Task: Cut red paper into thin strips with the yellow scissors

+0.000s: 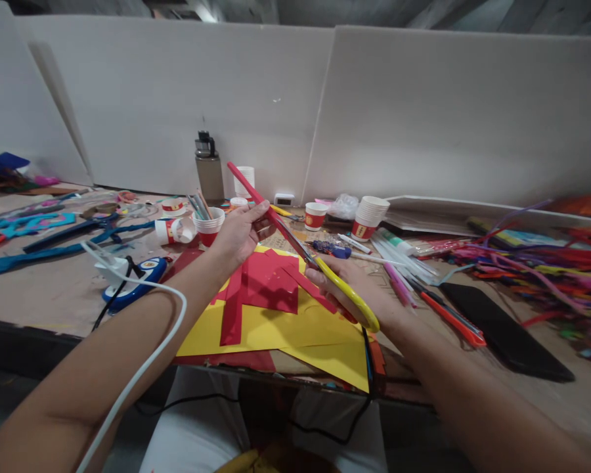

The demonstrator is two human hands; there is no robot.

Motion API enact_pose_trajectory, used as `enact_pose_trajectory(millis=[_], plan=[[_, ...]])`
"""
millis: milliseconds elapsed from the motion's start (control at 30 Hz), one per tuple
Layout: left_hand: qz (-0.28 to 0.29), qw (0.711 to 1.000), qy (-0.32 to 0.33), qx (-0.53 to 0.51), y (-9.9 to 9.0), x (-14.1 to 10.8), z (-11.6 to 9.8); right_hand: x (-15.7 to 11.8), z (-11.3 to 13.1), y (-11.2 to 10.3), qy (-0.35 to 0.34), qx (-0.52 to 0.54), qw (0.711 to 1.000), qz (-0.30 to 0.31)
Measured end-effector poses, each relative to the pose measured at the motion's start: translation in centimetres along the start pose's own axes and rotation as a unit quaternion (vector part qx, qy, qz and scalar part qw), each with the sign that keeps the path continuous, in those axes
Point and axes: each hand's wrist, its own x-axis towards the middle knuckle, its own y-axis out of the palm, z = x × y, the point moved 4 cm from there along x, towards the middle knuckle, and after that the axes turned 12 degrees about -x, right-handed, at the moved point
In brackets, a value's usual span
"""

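My left hand (239, 234) pinches a narrow strip of red paper (245, 180), which slants up and to the left above the table. In my right hand (363, 281) is a pair of scissors (347, 293) with yellow handles. Their blades reach up-left to the strip, close to my left fingers; whether they are cutting into it is hard to see. Below both hands lie several red paper pieces (276, 289), including a long strip (233, 312), on sheets of yellow paper (315, 338).
A blue power strip (145, 279) with a white cable is left; the cable passes over my left forearm. Paper cups (315, 217), a bottle (209, 174) and a cup of pencils (208, 225) stand behind. Rightward lie a cutter (453, 318), a black phone (502, 328) and pipe cleaners (536, 269).
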Motion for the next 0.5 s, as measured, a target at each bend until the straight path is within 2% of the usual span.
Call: enact_pose_trajectory(millis=[500], plan=[[-0.016,1.000,-0.001,0.005,0.29,-0.32,0.01,0.06,-0.31,0.47,-0.004,-0.009,1.000,-0.011]])
